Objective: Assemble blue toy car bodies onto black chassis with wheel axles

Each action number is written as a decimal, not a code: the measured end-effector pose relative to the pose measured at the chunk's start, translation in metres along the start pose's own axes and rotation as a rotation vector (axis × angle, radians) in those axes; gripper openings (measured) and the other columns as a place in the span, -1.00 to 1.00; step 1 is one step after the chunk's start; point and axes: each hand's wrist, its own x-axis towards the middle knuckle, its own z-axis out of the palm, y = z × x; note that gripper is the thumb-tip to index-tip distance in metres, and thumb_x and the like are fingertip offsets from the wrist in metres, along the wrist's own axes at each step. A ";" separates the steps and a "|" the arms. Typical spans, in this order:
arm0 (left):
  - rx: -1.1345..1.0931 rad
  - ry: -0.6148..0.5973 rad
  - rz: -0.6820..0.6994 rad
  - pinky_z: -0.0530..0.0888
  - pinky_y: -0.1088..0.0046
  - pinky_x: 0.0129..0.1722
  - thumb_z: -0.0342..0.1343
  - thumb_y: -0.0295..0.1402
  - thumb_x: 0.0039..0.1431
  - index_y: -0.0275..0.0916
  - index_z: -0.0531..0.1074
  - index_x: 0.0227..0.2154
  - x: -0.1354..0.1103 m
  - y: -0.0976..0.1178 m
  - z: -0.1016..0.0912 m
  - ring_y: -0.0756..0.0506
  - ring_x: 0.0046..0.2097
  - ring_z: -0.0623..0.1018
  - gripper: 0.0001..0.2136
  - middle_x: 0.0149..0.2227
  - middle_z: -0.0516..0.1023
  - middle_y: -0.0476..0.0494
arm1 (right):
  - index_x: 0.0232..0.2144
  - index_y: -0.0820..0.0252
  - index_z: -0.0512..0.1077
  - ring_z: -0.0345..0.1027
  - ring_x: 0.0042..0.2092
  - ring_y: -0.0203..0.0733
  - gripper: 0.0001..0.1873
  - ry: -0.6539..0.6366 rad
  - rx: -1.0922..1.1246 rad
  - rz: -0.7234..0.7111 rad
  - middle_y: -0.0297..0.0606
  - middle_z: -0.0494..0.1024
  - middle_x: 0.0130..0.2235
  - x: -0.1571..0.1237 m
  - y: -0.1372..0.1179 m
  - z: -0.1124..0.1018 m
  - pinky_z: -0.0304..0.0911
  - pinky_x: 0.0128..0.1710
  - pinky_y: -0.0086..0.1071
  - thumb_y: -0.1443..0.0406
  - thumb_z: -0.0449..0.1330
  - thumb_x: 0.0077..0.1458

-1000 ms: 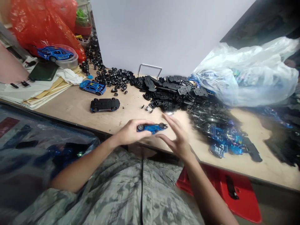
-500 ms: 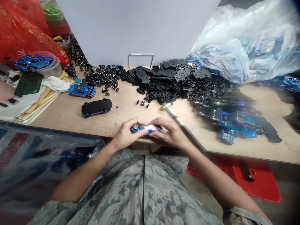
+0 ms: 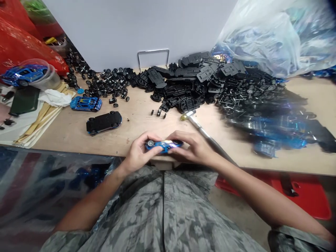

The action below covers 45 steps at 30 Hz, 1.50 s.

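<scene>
A blue toy car (image 3: 165, 145) is held at the table's front edge, its side with a wheel turned up toward me. My left hand (image 3: 140, 148) is closed on the end with the visible wheel. On the other end my right hand (image 3: 190, 147) is closed, its fingers covering part of the body. Left of my hands a toy car (image 3: 104, 122) lies upside down with its black underside up. Behind it sits a blue toy car body (image 3: 85, 103). A hammer (image 3: 201, 129) with a yellow-tipped head lies just beyond my right hand.
Black chassis plates (image 3: 183, 87) are heaped at the back, beside a pile of small wheels on axles (image 3: 109, 82). Blurred blue car parts (image 3: 278, 133) lie on the right. A clear plastic bag (image 3: 262, 42) and a red bag (image 3: 23, 38) flank the grey board (image 3: 141, 28).
The view has shifted a little. The toy car is tipped slightly in my hands, so more of its blue side shows. Both hands keep their hold on it.
</scene>
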 end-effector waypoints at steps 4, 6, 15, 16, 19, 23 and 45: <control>-0.054 0.034 0.015 0.46 0.36 -0.02 0.35 -0.31 0.14 -0.25 0.52 -0.29 -0.001 -0.005 0.003 -0.13 -0.10 0.56 -0.84 -0.22 0.57 -0.17 | -0.05 0.25 0.51 0.55 -0.25 -0.26 -0.73 -0.038 0.023 0.053 -0.19 0.67 -0.20 -0.001 -0.004 0.001 0.41 -0.23 -0.45 0.19 0.29 0.30; -0.062 0.027 0.020 0.46 0.35 -0.03 0.35 -0.32 0.15 -0.24 0.52 -0.30 -0.001 -0.006 0.004 -0.13 -0.12 0.56 -0.85 -0.24 0.56 -0.16 | -0.01 0.24 0.50 0.56 -0.27 -0.28 -0.73 -0.058 0.036 0.066 -0.20 0.67 -0.19 -0.002 -0.005 0.001 0.40 -0.26 -0.48 0.21 0.26 0.32; -0.036 0.014 0.050 0.45 0.33 -0.02 0.34 -0.28 0.16 -0.22 0.51 -0.31 0.000 -0.007 0.005 -0.14 -0.13 0.55 -0.84 -0.25 0.54 -0.15 | 0.00 0.30 0.50 0.56 -0.33 -0.29 -0.75 -0.039 -0.009 -0.034 -0.20 0.69 -0.24 0.000 -0.004 0.001 0.41 -0.32 -0.49 0.30 0.24 0.32; -0.026 0.016 0.050 0.45 0.33 -0.02 0.34 -0.27 0.16 -0.22 0.51 -0.31 0.000 -0.007 0.005 -0.14 -0.13 0.55 -0.83 -0.25 0.54 -0.15 | 0.00 0.30 0.50 0.56 -0.34 -0.29 -0.75 -0.036 -0.018 -0.039 -0.21 0.69 -0.25 0.000 -0.004 0.001 0.41 -0.33 -0.49 0.30 0.24 0.32; -0.010 0.000 0.044 0.45 0.35 0.02 0.36 -0.25 0.15 -0.23 0.51 -0.29 0.000 -0.007 0.002 -0.13 -0.10 0.54 -0.80 -0.22 0.55 -0.15 | 0.01 0.30 0.49 0.58 -0.33 -0.29 -0.75 -0.036 -0.048 -0.061 -0.21 0.69 -0.26 -0.002 -0.005 0.002 0.44 -0.32 -0.50 0.31 0.24 0.32; -0.124 -0.050 -0.091 0.42 0.28 0.16 0.33 -0.11 0.17 -0.25 0.53 -0.05 -0.001 0.004 -0.010 -0.22 0.14 0.52 -0.61 0.04 0.57 -0.28 | 0.13 0.31 0.41 0.61 -0.03 -0.14 -0.67 0.090 -0.257 -0.298 0.00 0.67 -0.02 -0.009 -0.012 0.004 0.51 0.03 -0.25 0.36 0.18 0.35; 0.088 -0.008 0.058 0.50 0.45 -0.09 0.42 -0.27 0.08 -0.21 0.43 -0.05 0.000 -0.019 -0.004 -0.10 -0.09 0.56 -0.58 -0.11 0.53 -0.12 | 0.00 0.30 0.48 0.56 -0.24 -0.18 -0.66 -0.090 -0.031 0.001 -0.12 0.67 -0.18 0.008 -0.009 0.000 0.41 -0.24 -0.40 0.19 0.29 0.29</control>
